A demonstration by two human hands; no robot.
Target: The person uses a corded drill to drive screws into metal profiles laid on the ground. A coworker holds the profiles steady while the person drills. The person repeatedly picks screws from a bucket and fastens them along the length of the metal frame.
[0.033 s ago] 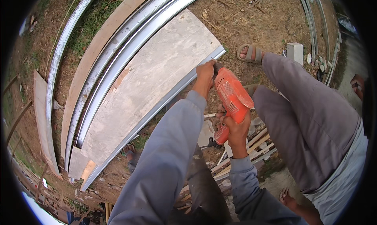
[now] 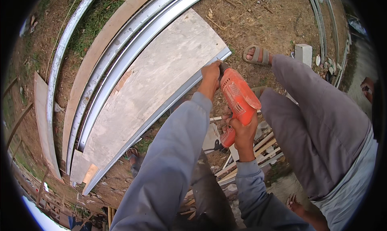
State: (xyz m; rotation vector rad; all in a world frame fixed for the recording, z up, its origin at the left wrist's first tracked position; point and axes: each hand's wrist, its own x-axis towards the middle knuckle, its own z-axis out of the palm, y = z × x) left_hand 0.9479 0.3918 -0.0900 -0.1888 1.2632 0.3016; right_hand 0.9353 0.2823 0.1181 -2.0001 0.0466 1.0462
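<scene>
- Head view, nearest: right hand, wrapped round the grip of a drill.
- Drill: orange-red moulded plastic, pistol-shaped, slotted vents; held in the air off the board's near edge, nose toward its right-hand corner.
- Left hand: fingers curled at the drill's dark nose, by that corner; whether they grip the nose or a small part there, cannot tell.
- Hazards, judged: slick metal could let the tip skid if pressed askew; a slip could catch the fingers so close by; uneven pressure could shift the board.
- Metal strip: pale, smooth, long; runs along the board's near edge.
- Board: flat, grey, blotched, dry-looking; curvature probably lens bending.
- Co-worker's leg: grey-brown cloth; sandalled foot near the board's right-hand corner, exposed should the drill drop.
- Beyond the board's far edge: silvery channel, then brown plank, on bare, littered earth.
</scene>
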